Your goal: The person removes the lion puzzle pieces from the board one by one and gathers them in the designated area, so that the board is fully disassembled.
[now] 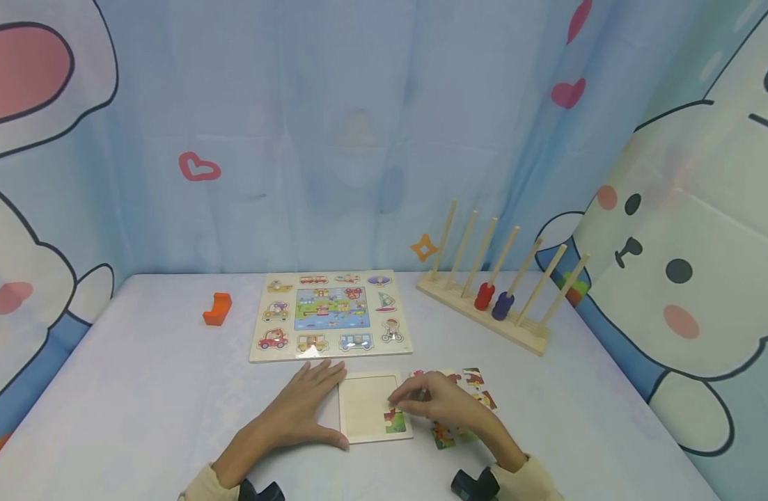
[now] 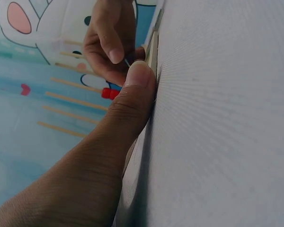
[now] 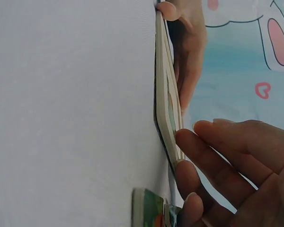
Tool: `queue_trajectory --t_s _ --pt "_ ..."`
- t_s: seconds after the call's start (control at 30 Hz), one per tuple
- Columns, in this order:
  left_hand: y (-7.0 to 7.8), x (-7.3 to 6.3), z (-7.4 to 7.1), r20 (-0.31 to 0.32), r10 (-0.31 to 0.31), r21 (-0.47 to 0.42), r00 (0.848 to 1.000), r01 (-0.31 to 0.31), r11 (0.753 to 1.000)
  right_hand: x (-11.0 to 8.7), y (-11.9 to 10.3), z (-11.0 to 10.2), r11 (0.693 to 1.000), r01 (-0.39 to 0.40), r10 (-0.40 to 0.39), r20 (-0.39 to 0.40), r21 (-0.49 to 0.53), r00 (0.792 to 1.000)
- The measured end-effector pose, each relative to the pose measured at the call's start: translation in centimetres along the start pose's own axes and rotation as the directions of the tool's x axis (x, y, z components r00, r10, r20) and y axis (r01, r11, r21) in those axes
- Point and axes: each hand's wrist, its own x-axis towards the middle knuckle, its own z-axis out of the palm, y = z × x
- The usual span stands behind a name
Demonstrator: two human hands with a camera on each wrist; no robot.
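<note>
My left hand (image 1: 305,407) lies spread at the left side of a small wooden puzzle tray (image 1: 365,400), thumb at its near left corner. In the left wrist view that thumb (image 2: 132,94) is against the tray's edge. My right hand (image 1: 440,400) is over the tray's right side with bent fingers. Just below its fingertips, a green and red puzzle piece (image 1: 395,422) sits in the tray's lower right corner. The right wrist view has the fingers (image 3: 213,161) at the tray's rim; I cannot tell whether they pinch a piece.
Several loose puzzle pieces (image 1: 443,437) lie right of the tray, partly under the right hand and forearm. Behind stands a vehicle picture board (image 1: 333,346). A wooden peg stand (image 1: 484,316) with red and blue beads is at back right. An orange block (image 1: 217,309) lies at back left.
</note>
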Motion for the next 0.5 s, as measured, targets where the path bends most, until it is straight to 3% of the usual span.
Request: queue_trajectory --t_s 0.5 --pt "-0.05 -0.02 -0.05 -0.009 0.013 -0.001 1.000 -0.013 1.000 0.00 0.33 0.00 1.000 0.011 -0.012 0.018 0.028 1.000"
